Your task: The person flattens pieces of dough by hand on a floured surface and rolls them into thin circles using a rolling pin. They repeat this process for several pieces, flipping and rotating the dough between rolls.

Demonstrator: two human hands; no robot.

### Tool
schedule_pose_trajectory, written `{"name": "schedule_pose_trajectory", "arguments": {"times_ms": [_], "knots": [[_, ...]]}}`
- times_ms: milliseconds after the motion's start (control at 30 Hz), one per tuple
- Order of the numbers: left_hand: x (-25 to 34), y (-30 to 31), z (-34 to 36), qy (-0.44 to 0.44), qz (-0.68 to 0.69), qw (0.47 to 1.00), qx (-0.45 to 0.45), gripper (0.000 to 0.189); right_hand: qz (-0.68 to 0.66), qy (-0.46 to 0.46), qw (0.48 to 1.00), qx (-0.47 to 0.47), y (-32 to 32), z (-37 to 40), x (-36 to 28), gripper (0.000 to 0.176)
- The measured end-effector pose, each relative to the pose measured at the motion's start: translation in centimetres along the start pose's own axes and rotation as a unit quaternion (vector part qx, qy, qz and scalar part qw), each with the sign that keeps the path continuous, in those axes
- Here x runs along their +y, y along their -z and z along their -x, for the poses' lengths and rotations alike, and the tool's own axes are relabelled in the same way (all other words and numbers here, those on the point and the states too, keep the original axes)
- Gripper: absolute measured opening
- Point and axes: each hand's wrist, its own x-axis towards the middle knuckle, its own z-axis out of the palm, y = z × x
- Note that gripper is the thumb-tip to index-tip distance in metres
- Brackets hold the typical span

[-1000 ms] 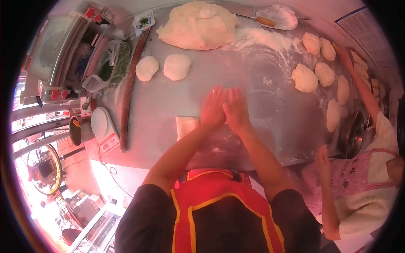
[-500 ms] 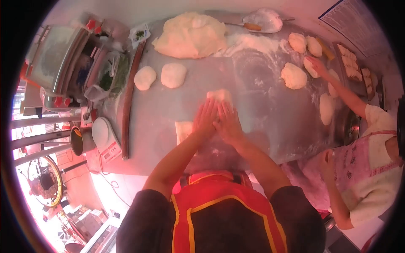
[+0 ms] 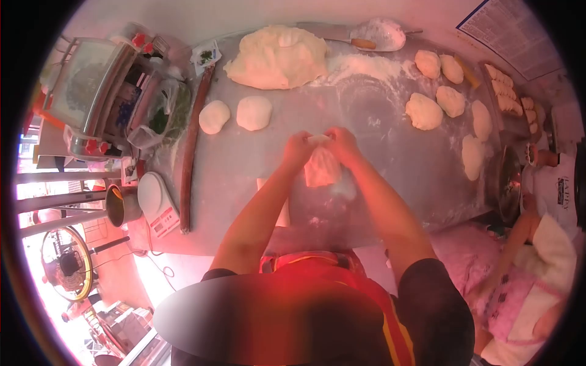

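Fingers (image 3: 307, 143) of both hands are clenched on the top edge of a thin dough sheet (image 3: 321, 169). The left hand (image 3: 298, 150) and right hand (image 3: 343, 144) are close together, and the sheet hangs limp from them toward 6 o'clock, over the middle of the floured counter (image 3: 390, 160). From the hands, two round dough balls (image 3: 235, 114) sit at 10 o'clock, with a long rolling pin (image 3: 190, 146) beyond them at 9 o'clock. A big dough mass (image 3: 278, 58) lies at 11 o'clock near the far edge. Shaped dough portions (image 3: 424, 111) are spread at 2 o'clock, well apart from the hands. Another person (image 3: 537, 244) is at the counter's 4 o'clock corner.
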Motion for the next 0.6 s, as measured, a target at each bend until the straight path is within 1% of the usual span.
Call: {"name": "schedule_pose_trajectory", "arguments": {"times_ms": [33, 67, 133, 167, 233, 333, 367, 433, 467, 500, 533, 567, 600], "knots": [[-0.5, 0.1, 1.5, -0.094, -0.073, 0.992, 0.032, 0.04, 0.067, 0.075, 0.995, 0.029, 0.3, 1.5, -0.2, 0.03], [-0.9, -0.1, 3.0, -0.186, -0.144, 0.97, 0.065, 0.044, 0.055, 0.126, 0.989, 0.056, -0.1, 3.4, 0.1, 0.032], [-3.1, -2.3, 5.8, -0.273, -0.2, 0.935, 0.101, 0.05, 0.031, 0.229, 0.967, 0.106, -1.0, 7.4, 0.7, 0.037], [-4.1, -3.3, 7.0, -0.316, -0.228, 0.914, 0.116, 0.054, 0.062, 0.247, 0.961, 0.106, -1.6, 8.5, 1.1, 0.039], [-4.5, -4.4, 7.6, -0.323, -0.269, 0.899, 0.12, 0.057, 0.125, 0.287, 0.943, 0.11, -2.1, 9.0, 1.6, 0.044], [-4.2, -4.5, 5.9, -0.327, -0.308, 0.885, 0.126, 0.059, 0.137, 0.252, 0.951, 0.119, -3.0, 8.4, 1.4, 0.05], [-4.1, -4.5, 6.2, -0.324, -0.317, 0.883, 0.126, 0.06, 0.177, 0.249, 0.945, 0.113, -3.0, 8.8, 1.3, 0.048], [-4.3, -4.3, 5.6, -0.294, -0.299, 0.904, 0.086, 0.059, 0.259, 0.258, 0.923, 0.12, -2.3, 7.4, 0.2, 0.044], [-4.5, -4.4, 5.3, -0.277, -0.29, 0.914, 0.067, 0.059, 0.242, 0.232, 0.938, 0.083, -1.4, 7.1, -0.1, 0.043], [-5.9, -4.9, 4.6, -0.34, -0.314, 0.886, 0.035, 0.055, 0.224, 0.212, 0.95, 0.042, 0.0, 6.6, -0.4, 0.041], [-8.8, -5.5, 3.3, -0.386, -0.346, 0.855, 0.016, 0.052, 0.197, 0.033, 0.977, -0.071, 0.5, 5.1, 1.5, 0.038], [-9.6, -5.6, 3.3, -0.393, -0.343, 0.853, 0.002, 0.051, -0.019, -0.043, 0.999, 0.0, 0.0, 4.4, 2.9, 0.039], [-8.6, -5.7, 4.1, -0.351, -0.292, 0.889, 0.019, 0.05, 0.002, 0.052, 0.995, 0.081, -2.0, 1.8, 6.6, 0.04]]}}
